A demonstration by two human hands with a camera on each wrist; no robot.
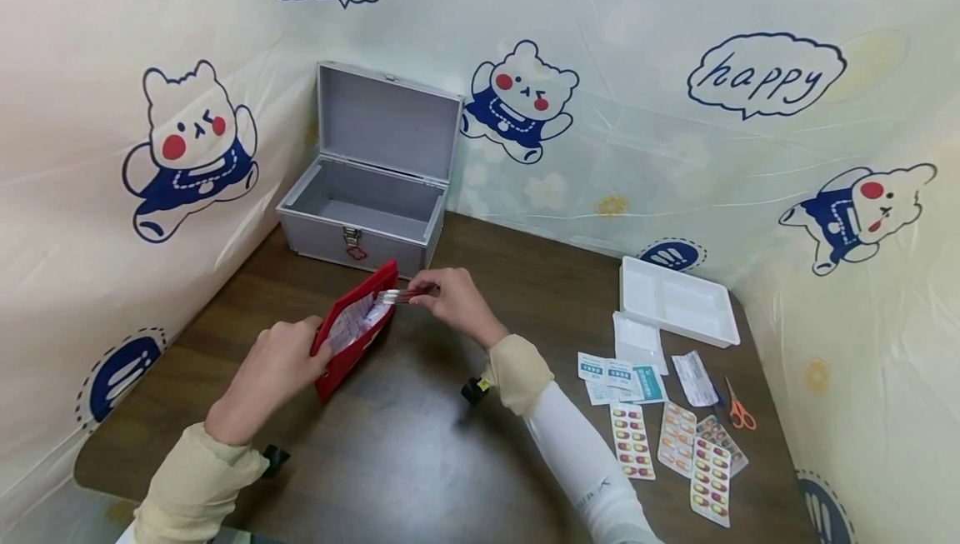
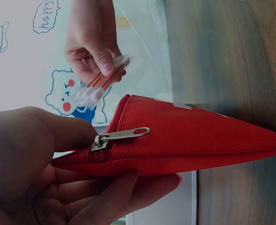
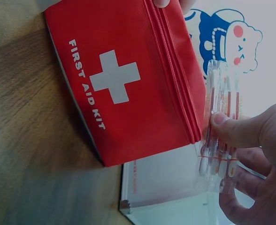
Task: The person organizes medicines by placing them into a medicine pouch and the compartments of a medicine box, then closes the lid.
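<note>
My left hand (image 1: 273, 365) grips one end of a red first aid pouch (image 3: 114, 79), thumb on one side and fingers on the other. The pouch is unzipped, and whitish packets (image 1: 352, 323) show inside. Its metal zip pull (image 2: 124, 134) lies near my left thumb. Between thumb and fingers, my right hand (image 1: 459, 302) pinches a clear packet of cotton swabs (image 3: 220, 98) with reddish-brown sticks. In the head view the swabs' white tips are at the pouch's mouth. The right wrist view shows the packet beside the pouch's zipped edge.
Behind the pouch stands a grey metal box (image 1: 360, 248), lid raised. On the right lie a white tray (image 1: 678, 302), several sachets (image 1: 618, 377), a wrapped packet (image 1: 695, 379), pill blister packs (image 1: 632, 441) and orange-handled scissors (image 1: 741, 415). A printed curtain (image 1: 600, 186) borders the table.
</note>
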